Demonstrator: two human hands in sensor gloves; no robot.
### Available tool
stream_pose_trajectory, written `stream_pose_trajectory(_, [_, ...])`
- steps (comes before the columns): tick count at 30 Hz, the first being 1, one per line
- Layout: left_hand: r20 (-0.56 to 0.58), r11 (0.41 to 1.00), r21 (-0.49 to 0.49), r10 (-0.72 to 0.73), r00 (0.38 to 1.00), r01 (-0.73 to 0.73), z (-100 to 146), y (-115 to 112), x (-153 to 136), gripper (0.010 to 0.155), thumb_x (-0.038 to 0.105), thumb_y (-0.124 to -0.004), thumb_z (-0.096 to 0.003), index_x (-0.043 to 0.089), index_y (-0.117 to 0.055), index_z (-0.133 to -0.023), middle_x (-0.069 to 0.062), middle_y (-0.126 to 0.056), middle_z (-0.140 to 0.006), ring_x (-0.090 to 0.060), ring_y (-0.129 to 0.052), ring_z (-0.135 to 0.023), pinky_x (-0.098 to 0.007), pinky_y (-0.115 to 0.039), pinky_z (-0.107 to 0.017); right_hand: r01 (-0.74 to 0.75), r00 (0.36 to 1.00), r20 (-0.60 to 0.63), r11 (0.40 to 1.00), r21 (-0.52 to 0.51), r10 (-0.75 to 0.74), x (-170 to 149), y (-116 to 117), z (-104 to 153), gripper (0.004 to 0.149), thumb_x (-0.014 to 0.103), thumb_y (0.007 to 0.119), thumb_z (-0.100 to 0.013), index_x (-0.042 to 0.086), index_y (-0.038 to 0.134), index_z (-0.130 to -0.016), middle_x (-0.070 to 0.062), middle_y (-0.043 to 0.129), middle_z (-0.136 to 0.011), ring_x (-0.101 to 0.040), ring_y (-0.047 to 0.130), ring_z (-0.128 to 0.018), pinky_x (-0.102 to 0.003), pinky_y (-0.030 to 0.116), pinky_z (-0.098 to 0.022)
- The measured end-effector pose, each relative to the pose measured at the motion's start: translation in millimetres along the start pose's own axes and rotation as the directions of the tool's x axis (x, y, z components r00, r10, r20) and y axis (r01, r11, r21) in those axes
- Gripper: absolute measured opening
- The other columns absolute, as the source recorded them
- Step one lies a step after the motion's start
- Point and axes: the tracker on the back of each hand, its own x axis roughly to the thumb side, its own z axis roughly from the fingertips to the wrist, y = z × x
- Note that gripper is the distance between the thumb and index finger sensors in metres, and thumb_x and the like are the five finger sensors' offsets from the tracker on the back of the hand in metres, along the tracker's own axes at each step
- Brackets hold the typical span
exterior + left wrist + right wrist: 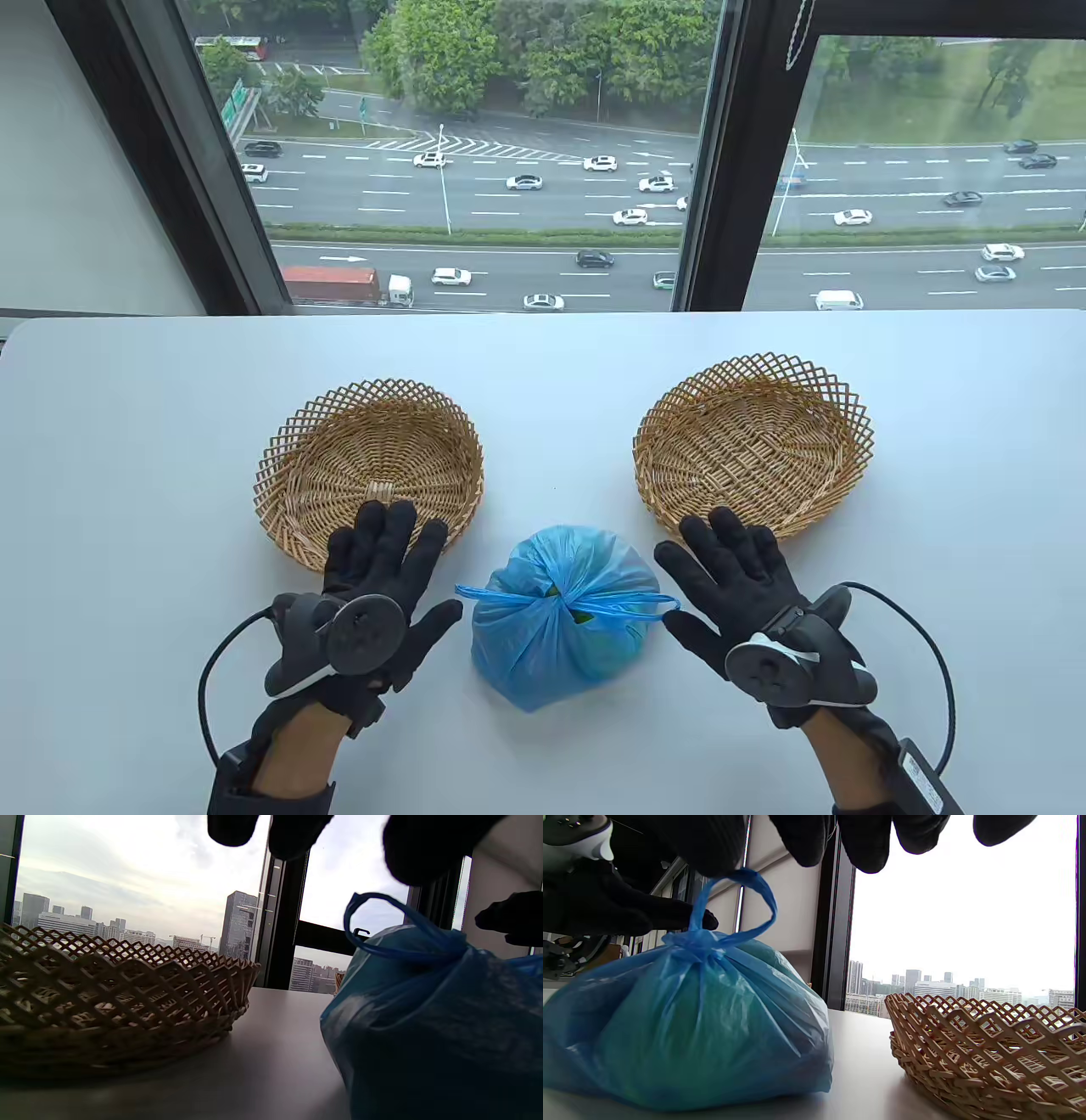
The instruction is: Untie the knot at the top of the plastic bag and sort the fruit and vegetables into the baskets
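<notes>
At lower centre of the frame the blue bag [564, 615] stays knotted; both hands' fingers [382, 543] are spread and empty, so pinch the loops [734, 906] near the knot [562, 604] and work them loose gently.

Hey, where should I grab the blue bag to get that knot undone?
Pinch the two handle loops, not the bag body. On the blue bag the knot sits on top with a loop sticking out each side, so the left hand probably comes from its left and the right hand from its right.
</notes>
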Motion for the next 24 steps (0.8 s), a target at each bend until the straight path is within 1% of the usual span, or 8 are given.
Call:
stream_pose_trajectory(17, [0.012,0.999,0.042,-0.009,1.000,0.009,0.3,0.7,3.4,0.082,0.062,-0.070,-0.0482,0.020,-0.051,-0.115,-0.017,-0.045,-0.122,-0.045,-0.028,-0.109,-0.066,-0.033,-0.072,0.024,1.000,-0.011,1.000,-0.014,-0.024,-0.6,1.8,-0.3,0.071,0.051,0.068,-0.057,0.015,0.047,-0.115,-0.025,0.048,-0.115,-0.057,0.046,-0.101,-0.072,0.049,-0.065])
stream_pose_trajectory(20, [0.019,0.999,0.036,-0.004,1.000,0.004,-0.5,-1.2,4.6,0.082,0.062,-0.070,-0.0481,0.019,-0.051,-0.115,-0.016,-0.046,-0.122,-0.045,-0.028,-0.109,-0.066,-0.033,-0.072,0.030,0.999,-0.008,1.000,-0.008,-0.031,-0.7,1.8,-0.2,0.071,0.051,0.068,-0.057,0.015,0.047,-0.115,-0.025,0.048,-0.116,-0.057,0.045,-0.101,-0.072,0.049,-0.065])
stream_pose_trajectory(24, [0.051,0.999,0.054,0.003,0.999,-0.006,-0.6,-2.6,9.1,0.082,0.062,-0.070,-0.0481,0.019,-0.051,-0.115,-0.016,-0.047,-0.122,-0.045,-0.029,-0.109,-0.066,-0.034,-0.072,0.025,1.000,-0.016,1.000,-0.018,-0.025,-1.5,-2.0,0.5,0.072,0.051,0.068,-0.057,0.015,0.047,-0.115,-0.026,0.047,-0.116,-0.058,0.045,-0.101,-0.072,0.049,-0.065])
